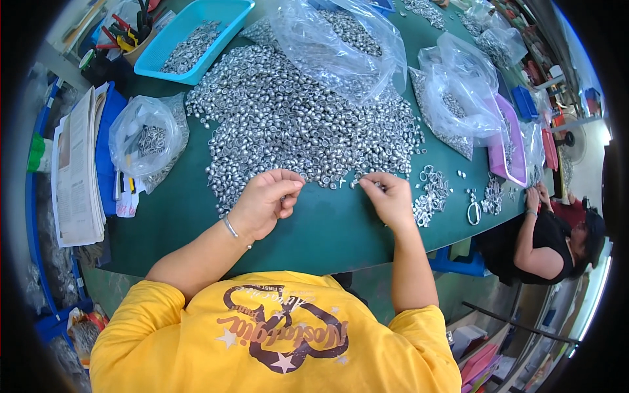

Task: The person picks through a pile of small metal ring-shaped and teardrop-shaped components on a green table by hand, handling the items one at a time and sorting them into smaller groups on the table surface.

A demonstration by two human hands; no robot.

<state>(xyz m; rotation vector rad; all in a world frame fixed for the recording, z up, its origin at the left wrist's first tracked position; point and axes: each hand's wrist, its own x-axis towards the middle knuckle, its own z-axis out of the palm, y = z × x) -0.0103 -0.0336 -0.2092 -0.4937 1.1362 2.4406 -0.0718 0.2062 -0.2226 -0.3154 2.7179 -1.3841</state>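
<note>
A wide heap of small, shiny silver-grey metal pieces (282, 111), rounded and hollow like little caps, is spread over the green tabletop (314, 236). At the heap's near edge my left hand (267, 202) is closed, thumb and forefinger pinched together; whatever lies between the tips is too small to make out. My right hand (392, 202) is at the same edge, a short way to the right, fingers bent and thumb against the border pieces. Its fingertips are closed, and their contents are hidden. A few loose pieces lie on the table between both hands.
A turquoise basket (147, 56) and clear plastic bags (144, 134) of metal parts stand around the heap. Metal rings (431, 190) lie right of my right hand, before a pink basket (514, 167). Stacked papers (82, 164) stand left. Another person (544, 242) sits at the right.
</note>
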